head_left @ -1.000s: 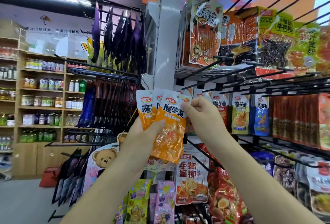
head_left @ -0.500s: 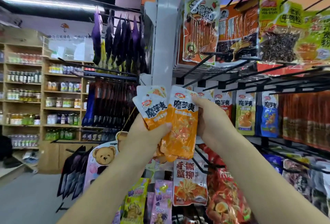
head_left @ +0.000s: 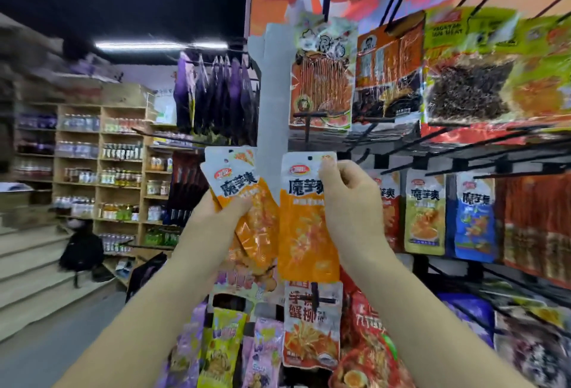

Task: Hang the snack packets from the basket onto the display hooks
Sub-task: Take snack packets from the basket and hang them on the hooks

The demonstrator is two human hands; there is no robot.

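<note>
My right hand pinches the top right corner of one orange-and-white snack packet, held upright with its hang hole showing near the top. My left hand grips a small stack of the same orange packets, tilted left and apart from the single one. Black display hooks jut out to the right at about the height of my hands, with matching packets hanging from them. The basket is out of view.
Larger snack bags hang on the upper hooks. More packets hang below my hands. A white rack post stands behind the packets. Wooden shelves of jars and steps lie to the left.
My right hand has pulled one packet off the stack and moved it right, so it hangs apart from those in my left hand. The view has tilted and shifted.
</note>
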